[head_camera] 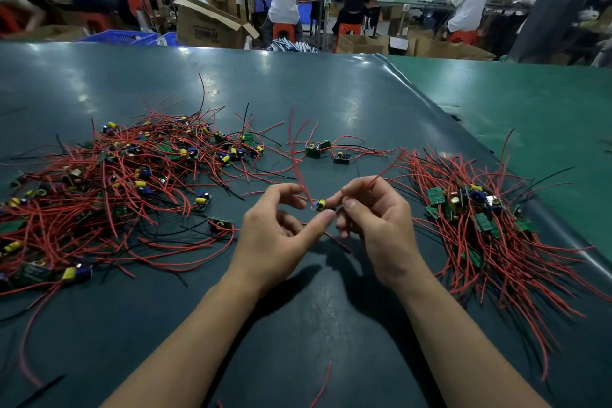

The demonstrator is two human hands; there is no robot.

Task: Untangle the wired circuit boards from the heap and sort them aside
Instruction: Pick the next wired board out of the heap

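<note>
Now, both hands meet above the table (331, 325) | left hand (281, 228) and right hand (374, 225) each pinch one small circuit board (320, 205) to straighten its red wires | tangled heap (109, 182) lies left | sorted pile (480, 219) lies right, boards together, probably for easy counting

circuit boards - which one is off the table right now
The small circuit board pinched between both hands' fingers, at centre; every other board lies in piles or loose on the mat.
</note>
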